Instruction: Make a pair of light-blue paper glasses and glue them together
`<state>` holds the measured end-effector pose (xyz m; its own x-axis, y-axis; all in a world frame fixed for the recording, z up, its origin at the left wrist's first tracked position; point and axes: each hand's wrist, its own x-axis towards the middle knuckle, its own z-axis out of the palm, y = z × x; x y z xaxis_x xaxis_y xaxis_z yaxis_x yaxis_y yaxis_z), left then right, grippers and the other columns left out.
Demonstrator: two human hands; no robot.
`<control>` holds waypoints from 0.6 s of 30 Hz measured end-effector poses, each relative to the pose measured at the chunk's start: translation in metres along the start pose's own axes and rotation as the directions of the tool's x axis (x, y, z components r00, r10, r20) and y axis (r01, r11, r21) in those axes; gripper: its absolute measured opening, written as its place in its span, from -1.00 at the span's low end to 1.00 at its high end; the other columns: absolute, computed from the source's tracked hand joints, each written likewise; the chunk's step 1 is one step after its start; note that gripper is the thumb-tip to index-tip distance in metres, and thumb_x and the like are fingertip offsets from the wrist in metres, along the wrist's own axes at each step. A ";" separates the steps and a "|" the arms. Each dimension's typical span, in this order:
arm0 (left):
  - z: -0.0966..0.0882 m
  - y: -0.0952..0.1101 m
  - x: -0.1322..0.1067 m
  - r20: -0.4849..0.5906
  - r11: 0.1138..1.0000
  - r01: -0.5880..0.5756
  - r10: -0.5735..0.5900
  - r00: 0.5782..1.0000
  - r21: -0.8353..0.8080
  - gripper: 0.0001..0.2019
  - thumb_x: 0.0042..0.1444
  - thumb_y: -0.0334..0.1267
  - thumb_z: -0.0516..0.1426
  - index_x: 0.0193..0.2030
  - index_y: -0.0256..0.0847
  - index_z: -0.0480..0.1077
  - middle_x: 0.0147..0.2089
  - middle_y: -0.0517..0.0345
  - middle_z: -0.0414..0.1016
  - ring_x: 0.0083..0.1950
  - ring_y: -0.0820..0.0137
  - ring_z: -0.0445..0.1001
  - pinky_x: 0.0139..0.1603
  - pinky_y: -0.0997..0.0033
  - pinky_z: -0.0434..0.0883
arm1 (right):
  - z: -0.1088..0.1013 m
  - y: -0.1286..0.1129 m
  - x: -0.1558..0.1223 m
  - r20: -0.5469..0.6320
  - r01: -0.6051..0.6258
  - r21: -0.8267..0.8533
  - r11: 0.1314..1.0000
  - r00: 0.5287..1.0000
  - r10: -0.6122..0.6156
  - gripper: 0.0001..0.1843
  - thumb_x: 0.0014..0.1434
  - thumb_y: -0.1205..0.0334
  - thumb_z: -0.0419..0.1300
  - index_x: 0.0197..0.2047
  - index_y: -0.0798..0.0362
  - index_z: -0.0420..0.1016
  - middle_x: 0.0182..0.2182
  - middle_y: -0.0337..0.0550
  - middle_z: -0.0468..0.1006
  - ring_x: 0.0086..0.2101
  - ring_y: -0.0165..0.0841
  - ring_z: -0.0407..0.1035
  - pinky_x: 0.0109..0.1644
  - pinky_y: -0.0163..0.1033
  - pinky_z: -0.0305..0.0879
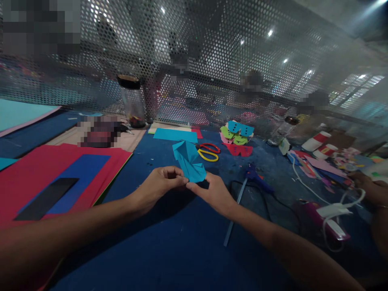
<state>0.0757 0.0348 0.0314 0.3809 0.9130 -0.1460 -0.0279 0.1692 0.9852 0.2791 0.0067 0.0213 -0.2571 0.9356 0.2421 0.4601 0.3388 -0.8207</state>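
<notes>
Blue folded paper (190, 163) is held above the surface (169, 250), between its near edge and its far edge. Fingers of the left hand (162, 182) pinch the lower left part, and fingers of the right hand (216, 190) pinch the lower right part. Just behind lie scissors (209, 152); a flat blue sheet (176, 134) rests closer to the far edge.

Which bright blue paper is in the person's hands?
The creased, folded blue paper, pinched by the left hand and right hand; the others, like the flat rectangle beyond, lie untouched.
</notes>
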 end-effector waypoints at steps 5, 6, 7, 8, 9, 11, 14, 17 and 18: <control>0.000 0.001 -0.001 0.012 1.000 0.015 -0.015 1.000 0.002 -0.71 -0.01 -0.03 0.43 -0.40 -0.19 0.56 -0.35 0.14 0.62 -0.28 0.36 0.55 -0.08 0.32 0.50 | -0.001 0.000 0.000 0.013 0.014 0.004 1.000 1.000 -0.014 -0.78 0.31 0.08 0.33 -0.04 -0.04 0.68 -0.04 -0.18 0.72 0.00 -0.17 0.58 0.17 -0.08 0.43; 0.000 0.001 -0.001 0.010 1.000 0.013 -0.013 1.000 0.012 -0.70 0.01 -0.01 0.42 -0.42 -0.19 0.55 -0.36 0.14 0.62 -0.28 0.37 0.55 -0.09 0.34 0.50 | -0.001 0.000 0.000 0.017 0.014 -0.003 1.000 1.000 -0.014 -0.78 0.31 0.08 0.32 -0.04 -0.04 0.68 -0.05 -0.19 0.72 -0.01 -0.18 0.58 0.15 -0.10 0.43; 0.000 0.001 -0.001 0.005 1.000 0.007 -0.007 1.000 0.024 -0.69 0.02 0.01 0.42 -0.43 -0.19 0.55 -0.37 0.14 0.62 -0.29 0.37 0.55 -0.10 0.35 0.50 | -0.001 0.000 0.000 0.020 0.011 -0.014 1.000 1.000 -0.011 -0.78 0.31 0.09 0.33 -0.03 -0.05 0.68 -0.06 -0.19 0.72 -0.03 -0.19 0.58 0.13 -0.11 0.44; 0.000 0.002 -0.001 -0.002 0.999 0.000 0.000 1.000 0.035 -0.67 0.02 0.03 0.42 -0.44 -0.19 0.55 -0.38 0.14 0.62 -0.30 0.37 0.54 -0.11 0.36 0.50 | -0.001 0.000 0.000 0.023 0.008 -0.027 1.000 1.000 -0.007 -0.77 0.30 0.09 0.33 -0.02 -0.04 0.68 -0.07 -0.20 0.72 -0.04 -0.20 0.58 0.11 -0.13 0.44; 0.000 0.002 -0.001 -0.010 0.999 -0.006 0.006 1.000 0.044 -0.66 0.01 0.04 0.42 -0.44 -0.19 0.54 -0.39 0.14 0.61 -0.31 0.37 0.54 -0.13 0.36 0.50 | -0.001 -0.001 0.000 0.024 0.005 -0.041 0.999 1.000 -0.004 -0.77 0.30 0.09 0.33 -0.02 -0.04 0.68 -0.08 -0.20 0.72 -0.06 -0.20 0.58 0.09 -0.14 0.44; 0.000 0.002 0.000 -0.023 0.998 -0.013 0.014 1.000 0.054 -0.64 -0.03 0.06 0.43 -0.46 -0.19 0.54 -0.41 0.14 0.60 -0.33 0.36 0.53 -0.16 0.35 0.49 | -0.001 -0.001 -0.001 0.022 -0.003 -0.061 0.998 1.000 0.004 -0.76 0.30 0.09 0.34 -0.01 -0.03 0.68 -0.09 -0.18 0.72 -0.08 -0.20 0.58 0.07 -0.14 0.44; 0.000 0.003 0.001 -0.033 0.997 -0.018 0.020 0.999 0.076 -0.64 -0.06 0.06 0.43 -0.46 -0.19 0.54 -0.42 0.13 0.60 -0.34 0.34 0.53 -0.19 0.34 0.49 | 0.000 -0.001 -0.001 0.011 -0.012 -0.068 0.998 1.000 0.013 -0.74 0.29 0.09 0.35 -0.01 -0.02 0.68 -0.07 -0.15 0.72 -0.06 -0.18 0.58 0.10 -0.11 0.43; 0.000 0.003 0.001 -0.034 0.993 -0.033 0.036 0.999 0.110 -0.69 -0.01 0.02 0.39 -0.45 -0.17 0.54 -0.42 0.14 0.60 -0.34 0.34 0.53 -0.19 0.33 0.49 | 0.000 0.000 -0.001 0.007 -0.018 -0.067 0.998 1.000 0.018 -0.74 0.29 0.08 0.34 0.00 -0.02 0.68 -0.04 -0.13 0.72 -0.05 -0.16 0.58 0.14 -0.07 0.43; 0.000 0.003 0.000 -0.032 0.993 -0.037 0.041 0.999 0.115 -0.71 0.01 0.01 0.38 -0.45 -0.17 0.54 -0.42 0.14 0.60 -0.33 0.34 0.53 -0.19 0.32 0.49 | 0.000 0.000 -0.001 0.008 -0.021 -0.066 0.998 1.000 0.022 -0.73 0.29 0.08 0.34 0.00 -0.01 0.68 -0.05 -0.12 0.72 -0.05 -0.16 0.58 0.14 -0.06 0.43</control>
<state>0.0755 0.0358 0.0343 0.3493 0.9308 -0.1081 0.0646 0.0911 0.9937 0.2795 0.0060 0.0207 -0.2534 0.9420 0.2200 0.5207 0.3244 -0.7897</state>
